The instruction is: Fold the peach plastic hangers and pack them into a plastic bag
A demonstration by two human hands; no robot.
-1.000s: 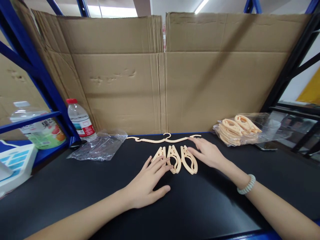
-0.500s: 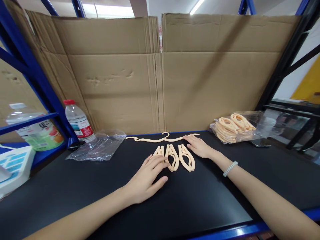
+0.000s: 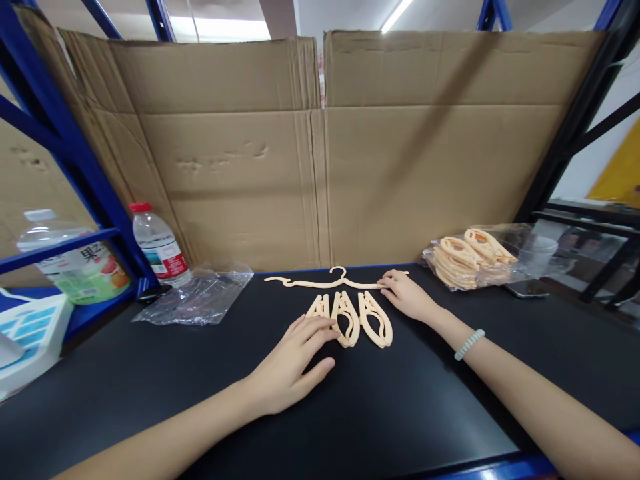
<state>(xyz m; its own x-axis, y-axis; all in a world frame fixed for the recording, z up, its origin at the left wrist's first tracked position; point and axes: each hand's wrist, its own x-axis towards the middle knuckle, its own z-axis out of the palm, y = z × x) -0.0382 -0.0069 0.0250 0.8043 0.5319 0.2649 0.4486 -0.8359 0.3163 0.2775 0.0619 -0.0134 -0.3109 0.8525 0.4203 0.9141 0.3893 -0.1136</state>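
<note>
While both forearms stretch forward over the black shelf top (image 3: 150, 380), the left hand (image 3: 290, 363) lies palm down with fingers spread flat, its fingertips touching the leftmost of three folded peach hangers (image 3: 350, 319) lying side by side; it grips nothing. The right hand (image 3: 410, 297), a pale bracelet (image 3: 469, 344) on its wrist, rests loosely open with fingertips on the right end of one unfolded hanger (image 3: 335, 280) just behind the three. At the right, a clear plastic bag (image 3: 520, 257) holds a stack of more folded hangers, too many to count. An empty-looking crumpled bag (image 3: 197, 297) lies left, beside two bottles (image 3: 159, 243).
</note>
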